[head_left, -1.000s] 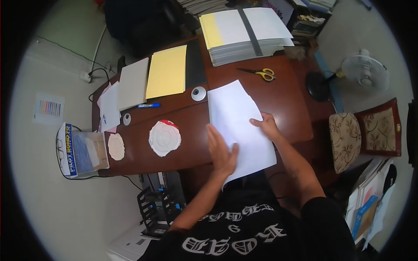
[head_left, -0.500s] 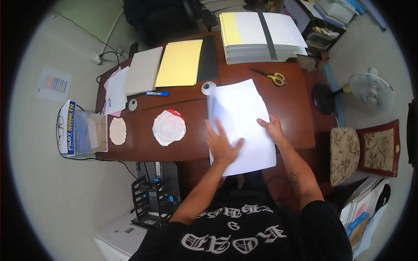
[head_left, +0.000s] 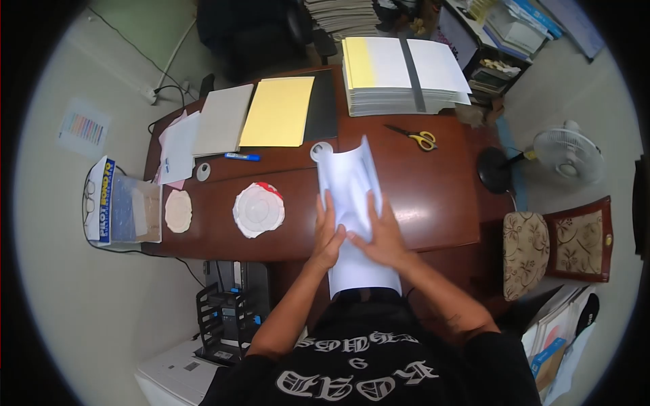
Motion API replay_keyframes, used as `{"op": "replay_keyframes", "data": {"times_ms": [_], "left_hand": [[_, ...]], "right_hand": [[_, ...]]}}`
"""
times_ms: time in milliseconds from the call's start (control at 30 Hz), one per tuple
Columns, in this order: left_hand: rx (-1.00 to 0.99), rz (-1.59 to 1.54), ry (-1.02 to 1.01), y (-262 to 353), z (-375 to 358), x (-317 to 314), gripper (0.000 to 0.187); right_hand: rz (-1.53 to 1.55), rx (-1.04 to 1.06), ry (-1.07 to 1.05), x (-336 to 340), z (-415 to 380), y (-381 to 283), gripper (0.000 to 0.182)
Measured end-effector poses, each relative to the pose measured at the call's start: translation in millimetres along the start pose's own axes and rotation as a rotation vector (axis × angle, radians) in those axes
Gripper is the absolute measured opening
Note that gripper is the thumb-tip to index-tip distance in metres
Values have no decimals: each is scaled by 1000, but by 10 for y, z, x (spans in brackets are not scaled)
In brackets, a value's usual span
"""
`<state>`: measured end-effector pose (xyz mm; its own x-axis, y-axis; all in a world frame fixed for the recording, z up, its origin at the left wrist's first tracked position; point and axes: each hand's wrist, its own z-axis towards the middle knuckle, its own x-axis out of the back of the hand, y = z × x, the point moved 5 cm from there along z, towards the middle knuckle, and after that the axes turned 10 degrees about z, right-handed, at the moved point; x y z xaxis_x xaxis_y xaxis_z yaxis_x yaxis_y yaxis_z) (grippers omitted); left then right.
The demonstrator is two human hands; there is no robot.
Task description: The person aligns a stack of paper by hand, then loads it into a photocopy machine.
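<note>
White paper [head_left: 350, 179], which looks like a small stack of sheets, is bent into a trough shape in front of my body. My left hand [head_left: 328, 237] grips its left edge, and my right hand [head_left: 380, 233] grips the right edge. Both thumbs press on the inner face near the middle, almost meeting. The fingers wrap the outer sides and are partly hidden. The paper's lower end reaches my black shirt; its far end lies over the desk [head_left: 433, 196], beside a small round white object [head_left: 321, 151].
Yellow-handled scissors [head_left: 421, 139] lie right of the paper. A tall paper stack [head_left: 386, 101] with a dark strap stands behind. Yellow folders [head_left: 277, 111], a blue marker [head_left: 242, 157] and a white round dish [head_left: 258, 211] are to the left. A fan [head_left: 569, 155] and chair [head_left: 525, 254] stand right.
The paper has gone from nearly flat to curved inward along its length. My right hand has moved left, so both hands now press the sides closer together.
</note>
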<state>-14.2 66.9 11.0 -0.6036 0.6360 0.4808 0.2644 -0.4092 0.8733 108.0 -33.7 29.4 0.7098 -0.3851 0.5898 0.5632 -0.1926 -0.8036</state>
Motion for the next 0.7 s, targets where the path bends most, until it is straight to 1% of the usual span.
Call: {"op": "replay_keyframes", "data": {"times_ms": [33, 67, 133, 167, 233, 267, 333, 367, 400, 467, 500, 567, 600, 667, 700], "left_hand": [[39, -14, 37, 53, 8, 32, 101], [32, 8, 44, -18, -11, 9, 101], [17, 61, 70, -95, -26, 28, 102], [46, -20, 83, -156, -27, 74, 105], [42, 33, 75, -210, -50, 120, 104], [32, 55, 75, -205, -60, 135, 104], [216, -136, 314, -315, -113, 174, 91], [307, -237, 429, -384, -165, 176, 84], [465, -281, 298, -553, -175, 143, 77], [773, -362, 12, -856, -278, 110, 63], [702, -210, 21, -746, -209, 149, 53], [567, 101, 56, -320, -71, 255, 36], [559, 322, 127, -74, -27, 209, 30], [483, 357, 38, 251, 45, 94, 33], [387, 270, 96, 138, -7, 152, 31]], "right_hand": [[-118, -6, -40, -88, -49, -131, 95], [-283, -15, -108, -260, -124, -139, 94], [-407, -47, -103, -373, -167, -87, 93], [-391, -54, -97, -384, -123, -32, 94], [-354, -81, -103, -289, -110, -24, 96], [-268, -92, -57, -249, -131, 9, 98], [-105, -89, 50, -127, -71, 154, 102], [72, -33, 175, -2, -37, 289, 104], [401, -166, 292, 86, -26, 489, 99], [894, -699, 149, 189, 46, 747, 76], [803, -726, 109, 206, 77, 783, 66], [627, -774, 20, 136, 167, 860, 48], [607, -724, 1, 128, 206, 671, 41], [565, -627, -26, 177, 270, 151, 28], [626, -596, -29, 224, 264, 209, 26]]}}
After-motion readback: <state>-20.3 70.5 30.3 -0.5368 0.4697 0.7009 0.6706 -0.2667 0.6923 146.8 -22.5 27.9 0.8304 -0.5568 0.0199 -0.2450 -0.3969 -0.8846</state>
